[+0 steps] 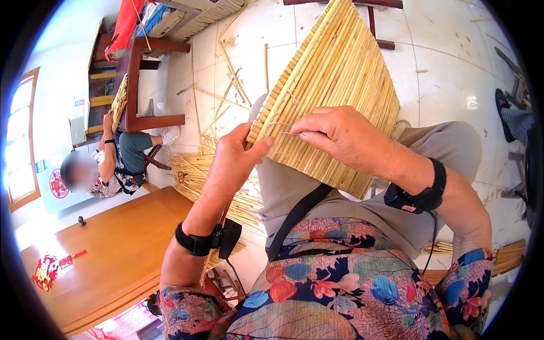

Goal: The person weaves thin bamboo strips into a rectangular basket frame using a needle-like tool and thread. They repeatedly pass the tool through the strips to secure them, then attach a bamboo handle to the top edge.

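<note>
A panel of straw-coloured stalks (340,68), laid side by side and bound together, rests slanted across my lap and reaches away over the floor. My left hand (239,152) is closed on its near left corner, thumb on top and fingers around the thick rolled edge. Over the face of the panel, my right hand (339,136) pinches a thin pale thread (283,133) between thumb and forefinger. The thread curves toward the left edge, close to my left thumb. Short thread ends show along that edge. Whether a needle is in the pinch is too small to tell.
Loose stalks (212,184) lie heaped on the floor at my left, with red-handled scissors (181,177) among them. A wooden table (124,249) stands lower left. Another person (116,164) sits at far left holding a similar panel (120,102) beside a dark-red wooden frame (131,85).
</note>
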Demonstrator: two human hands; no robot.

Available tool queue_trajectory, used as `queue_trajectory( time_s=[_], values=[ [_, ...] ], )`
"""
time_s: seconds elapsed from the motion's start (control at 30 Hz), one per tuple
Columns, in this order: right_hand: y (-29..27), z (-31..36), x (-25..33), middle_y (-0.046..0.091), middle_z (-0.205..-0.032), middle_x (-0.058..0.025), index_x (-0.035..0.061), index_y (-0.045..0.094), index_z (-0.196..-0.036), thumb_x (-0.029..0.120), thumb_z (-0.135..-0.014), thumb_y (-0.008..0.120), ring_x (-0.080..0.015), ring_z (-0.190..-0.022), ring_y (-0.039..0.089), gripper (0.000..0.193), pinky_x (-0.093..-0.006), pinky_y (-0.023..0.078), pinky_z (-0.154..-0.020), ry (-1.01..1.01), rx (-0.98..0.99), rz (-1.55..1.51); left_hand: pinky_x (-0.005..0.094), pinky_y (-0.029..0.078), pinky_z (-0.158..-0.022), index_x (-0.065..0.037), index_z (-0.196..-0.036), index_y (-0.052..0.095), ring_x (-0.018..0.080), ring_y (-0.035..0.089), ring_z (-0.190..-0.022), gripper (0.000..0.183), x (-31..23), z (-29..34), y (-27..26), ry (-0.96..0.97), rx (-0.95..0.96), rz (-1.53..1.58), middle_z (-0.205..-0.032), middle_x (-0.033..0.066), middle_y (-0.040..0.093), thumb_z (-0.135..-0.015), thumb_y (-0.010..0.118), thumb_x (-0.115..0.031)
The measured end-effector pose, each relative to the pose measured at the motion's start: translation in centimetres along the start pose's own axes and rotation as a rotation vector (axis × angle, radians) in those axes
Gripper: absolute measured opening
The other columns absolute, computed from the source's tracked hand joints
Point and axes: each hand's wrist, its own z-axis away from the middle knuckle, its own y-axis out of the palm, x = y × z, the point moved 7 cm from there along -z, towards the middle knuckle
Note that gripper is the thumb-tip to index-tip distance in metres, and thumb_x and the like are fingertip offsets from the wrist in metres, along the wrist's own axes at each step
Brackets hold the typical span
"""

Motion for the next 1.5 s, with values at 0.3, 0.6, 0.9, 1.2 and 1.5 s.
queue_trajectory(
  time_s=[0.3,0.6,0.9,1.2,1.5],
  values=[
    [0.9,-0.6,-0.2,0.063,-0.079,-0.0098,0.0084,0.068,-0.105,0.017,-0.089,0.056,-0.0265,-0.074,0.064,0.022,-0.0362,0.054,-0.065,-0.028,-0.017,0.226,0.0235,0.052,-0.064,0.004,-0.108,0.063,0.0082,0.061,-0.073,0.027,0.4,-0.1,0.3,0.002,0.072,0.186,-0.090,0.0052,0.067,-0.089,0.066,-0.014],
    [1.1,-0.9,-0.7,0.061,-0.079,-0.0086,0.0117,0.068,-0.108,0.019,-0.090,0.054,-0.0257,-0.073,0.063,0.023,-0.0360,0.053,-0.064,-0.056,0.021,0.243,0.0209,0.039,-0.048,0.001,-0.098,0.064,0.0040,0.047,-0.052,0.021,-0.1,0.4,-0.1,-0.090,0.082,0.020,-0.061,-0.0026,0.053,-0.091,0.064,-0.018],
    [0.7,-1.5,-0.2,0.060,-0.077,-0.0088,0.0126,0.069,-0.107,0.018,-0.090,0.055,-0.0260,-0.072,0.064,0.023,-0.0366,0.053,-0.063,-0.052,0.079,0.295,0.0201,0.032,-0.045,-0.002,-0.096,0.065,0.0022,0.040,-0.050,0.020,-0.1,0.5,-0.1,-0.027,0.041,0.066,-0.058,-0.0057,0.047,-0.091,0.063,-0.021],
    [0.6,-2.0,0.0,0.061,-0.077,-0.0090,0.0118,0.071,-0.104,0.017,-0.090,0.054,-0.0257,-0.072,0.065,0.022,-0.0370,0.053,-0.063,-0.079,0.105,0.324,0.0202,0.032,-0.045,-0.001,-0.094,0.064,0.0025,0.040,-0.050,0.020,0.0,0.5,-0.1,-0.051,0.047,0.061,-0.058,-0.0053,0.047,-0.091,0.063,-0.021],
    [0.4,-2.1,0.1,0.062,-0.077,-0.0093,0.0121,0.070,-0.105,0.017,-0.091,0.053,-0.0266,-0.073,0.065,0.023,-0.0374,0.054,-0.064,-0.066,0.131,0.318,0.0205,0.032,-0.044,-0.002,-0.089,0.063,0.0029,0.040,-0.049,0.018,0.2,0.4,-0.2,-0.056,0.057,0.052,-0.057,-0.0046,0.047,-0.091,0.064,-0.020]
  ],
)
